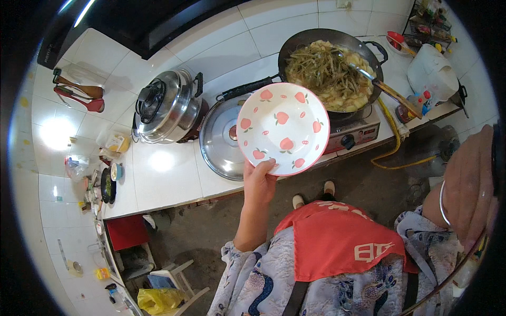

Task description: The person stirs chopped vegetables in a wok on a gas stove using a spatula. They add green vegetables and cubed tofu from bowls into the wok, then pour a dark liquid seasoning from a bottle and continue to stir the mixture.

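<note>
My left hand (pixel 260 178) grips the near rim of a white plate (pixel 282 122) with pink peach prints, the thumb on top. The plate is held up over the counter's edge, in front of a round metal lid (pixel 219 138), and nothing lies in it. Behind it, a black wok (pixel 295 45) on a gas stove (pixel 363 129) holds green strips (pixel 316 68) and pale yellowish pieces. A spatula with a wooden handle (pixel 398 97) rests in the wok. Close up at the right rim is my raised right hand (pixel 472 179), a bracelet (pixel 444 204) at the wrist; its fingers are hidden.
A lidded steel pot (pixel 168 116) stands left of the metal lid. Spatulas (pixel 79 92) hang on the tiled wall. A yellow hose (pixel 392 134) runs down from the stove. At the lower left are a chair (pixel 176 279) and a yellow bag (pixel 158 300).
</note>
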{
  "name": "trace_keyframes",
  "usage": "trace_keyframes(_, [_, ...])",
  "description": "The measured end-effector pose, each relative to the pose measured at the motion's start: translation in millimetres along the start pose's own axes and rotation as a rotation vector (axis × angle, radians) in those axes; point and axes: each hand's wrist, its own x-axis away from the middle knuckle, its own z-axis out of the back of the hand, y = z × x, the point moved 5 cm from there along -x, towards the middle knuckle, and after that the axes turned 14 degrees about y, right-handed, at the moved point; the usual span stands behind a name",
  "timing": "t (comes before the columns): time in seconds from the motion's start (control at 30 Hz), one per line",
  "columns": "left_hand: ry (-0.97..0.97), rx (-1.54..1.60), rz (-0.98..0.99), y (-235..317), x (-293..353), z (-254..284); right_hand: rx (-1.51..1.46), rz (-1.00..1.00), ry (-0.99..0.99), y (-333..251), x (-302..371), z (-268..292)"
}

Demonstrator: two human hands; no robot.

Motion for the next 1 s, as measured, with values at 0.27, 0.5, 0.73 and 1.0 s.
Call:
trace_keyframes(0.27, [0.021,-0.009,-0.025,4.1,-1.7,4.1,0.245,0.102,0.316,7.6,7.8,13.4])
trace_keyframes(0.5, [0.028,-0.056,-0.020,3.1,-9.6,18.7,0.648,-0.239,0.811,135.2,9.2,79.9])
trace_keyframes(0.73, [0.171,-0.023,-0.185,41.4,-3.2,71.3,0.565,-0.302,0.653,239.2,-12.9,74.6])
trace_keyframes(1.0, [0.424,0.080,-0.202,64.0,7.3,179.1,0.471,-0.458,0.434,330.3,-46.4,34.9])
